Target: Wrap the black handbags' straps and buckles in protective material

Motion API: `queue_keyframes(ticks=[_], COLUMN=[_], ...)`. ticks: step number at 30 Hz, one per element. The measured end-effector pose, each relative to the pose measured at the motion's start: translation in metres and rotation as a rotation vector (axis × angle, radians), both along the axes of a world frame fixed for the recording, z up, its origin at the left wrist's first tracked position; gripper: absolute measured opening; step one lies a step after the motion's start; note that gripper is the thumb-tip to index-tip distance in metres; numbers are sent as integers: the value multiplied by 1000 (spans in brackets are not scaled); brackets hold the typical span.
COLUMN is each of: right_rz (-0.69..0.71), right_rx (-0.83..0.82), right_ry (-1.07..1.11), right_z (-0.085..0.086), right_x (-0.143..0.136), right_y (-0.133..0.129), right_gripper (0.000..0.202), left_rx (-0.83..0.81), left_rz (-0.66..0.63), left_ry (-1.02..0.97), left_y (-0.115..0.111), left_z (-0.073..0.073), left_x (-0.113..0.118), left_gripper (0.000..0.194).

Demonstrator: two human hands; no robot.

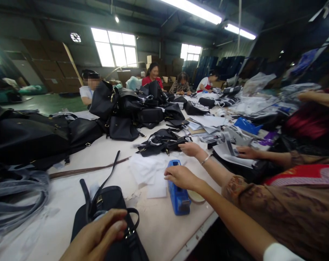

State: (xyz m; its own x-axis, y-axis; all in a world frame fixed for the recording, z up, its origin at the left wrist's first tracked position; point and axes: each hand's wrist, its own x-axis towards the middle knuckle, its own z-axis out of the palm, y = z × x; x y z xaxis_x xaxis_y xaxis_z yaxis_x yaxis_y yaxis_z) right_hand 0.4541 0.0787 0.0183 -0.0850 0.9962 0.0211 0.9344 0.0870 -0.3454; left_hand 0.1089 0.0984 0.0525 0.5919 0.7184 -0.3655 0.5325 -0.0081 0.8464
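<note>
nearest the camera, at the bottom edge, is the left hand (100,235), held over a small black bag (112,197) that lies on the pale table (156,232). this hand is part open and loosely bent, thumb just below the forefinger, with nothing seen in its grip; whether it touches the bag cannot be told. the bag has a long strap (110,174) standing up from its far end and a small loop (136,215) at its right side, with a metal buckle (99,199) near the top. the right hand (182,177) reaches in from the lower right, above a blue tape dispenser (179,197), its fingers bent and drawn together; whether they pinch anything cannot be told. white sheets (146,170) lie just left of the dispenser, and a pale round thing (196,196) sits by its right side, partly under the forearm. a co-worker's hand (191,149), with a bracelet at the wrist, reaches to black straps (164,139) just beyond. at the left are a heap of black bags (45,134), coiled tubing (20,199) that looks wrapped in clear plastic, and a brown strip (91,168). papers (208,123) and more bags lie farther along, with people (153,74) seated beyond them.
</note>
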Motion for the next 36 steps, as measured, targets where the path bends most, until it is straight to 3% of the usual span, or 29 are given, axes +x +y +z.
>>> queue_keyframes(ticks=[1,3,6,10,13,17,20,24,30,36], right_rz=[-40,-138,-224,-209,-203,-198,-145,-114,-280,-258], right_rx=[14,48,50,-8,-54,-91,-95,-74,31,71], right_ry=[-51,-163,-288,-409,-488,-547,-552,-537,-528,-487], right_z=[3,10,14,-4,-27,-50,-53,-40,-17,-12], right_x=[5,17,33,46,50,58,68,83,101,94], right_y=[7,30,76,133,159,177,184,186,164,141], right_gripper=[20,25,29,48,57,52,37,29,33,29], left_rx=[146,360,625,686,645,595,622,651,653,690], left_rz=[-25,-123,-230,-221,-220,-231,-249,-270,-274,-265], left_ry=[58,160,329,511,551,588,579,581,585,570], left_y=[14,43,82,113,122,124,123,119,119,123], left_z=[5,1,-28,-73,-100,-124,-132,-134,-134,-137], left_x=[15,51,109,170,197,213,215,213,213,215], left_gripper=[48,50,67,82,85,88,89,88,86,81])
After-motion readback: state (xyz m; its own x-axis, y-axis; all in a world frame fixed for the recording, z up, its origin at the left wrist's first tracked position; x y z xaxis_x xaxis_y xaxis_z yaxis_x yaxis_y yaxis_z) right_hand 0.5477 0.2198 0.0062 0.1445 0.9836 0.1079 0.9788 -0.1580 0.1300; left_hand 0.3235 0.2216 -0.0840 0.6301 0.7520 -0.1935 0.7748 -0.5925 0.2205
